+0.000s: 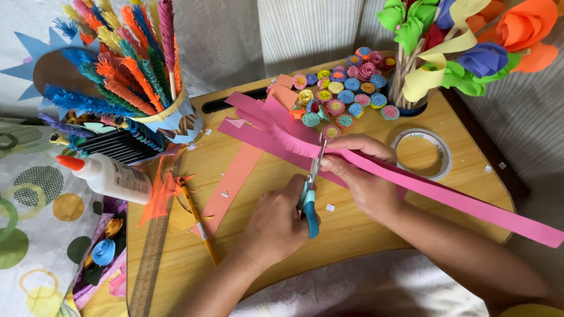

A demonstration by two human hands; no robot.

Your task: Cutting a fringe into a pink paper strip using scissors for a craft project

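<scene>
At the centre of the frame, two bare hands work over a small wooden table [364, 226]. The left hand [276, 226], fingers curled shut, grips a pair of scissors [310, 194] with blue handles; the metal blades point up the frame and bite into the edge of a long pink paper strip [446, 196]. The right hand [364, 170], just beside it, is pinched closed on that strip, thumb beneath and fingers folded over the top. The strip is smooth card running from centre frame to the lower right edge; left of the blades its edge is already cut into a fine fringe.

More flat pink strips [235, 182] lie to the left. Above the hands sits a cluster of small rolled paper flowers [346, 94], round and fuzzy, in blue, pink, yellow and green. A roll of clear tape [423, 152] lies at the right. A white glue bottle [108, 176] with an orange tip lies at the left, near a pencil [197, 220] and a wooden ruler [150, 264]. A cup of fringed paper stems [129, 64] stands upper left.
</scene>
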